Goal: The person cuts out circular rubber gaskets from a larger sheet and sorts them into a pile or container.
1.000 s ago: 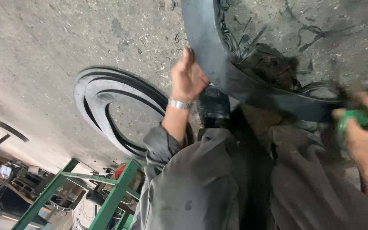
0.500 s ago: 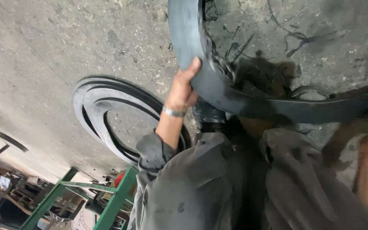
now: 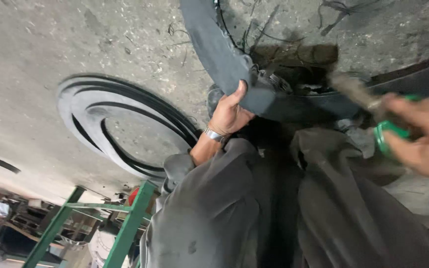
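One large black rubber tyre (image 3: 234,74) was seen curving across the top of the view, raised off the concrete floor (image 3: 50,54), with its frayed inner edge showing loose wire strands. The tyre's lower arc was gripped by the left hand (image 3: 229,116), whose thumb was pressed up against the outer face while the fingers were wrapped behind and hidden; the hand was clamped on the rubber. A metal wristband (image 3: 213,134) was worn just below that hand, above a grey sleeve (image 3: 179,168).

To the right of the tyre's lower arc, the right hand (image 3: 418,134) was blurred. It was closed around a green-handled tool (image 3: 388,134), whose dull shaft (image 3: 356,92) was pointed up toward the tyre's inner edge; whether the tip touched the rubber could not be told.

Below the tyre, grey trousers (image 3: 284,208) were seen, filling the lower middle of the view.

Left of the tyre, well apart from it, a stack of thin black rubber rings (image 3: 120,126) lay flat on the floor. Farther below and left of the tyre, a green metal frame (image 3: 125,228) stood, with a small red object (image 3: 133,195) beside its upright. No container with visible contents could be made out; the clutter in the corner beyond the frame was too dark to tell.
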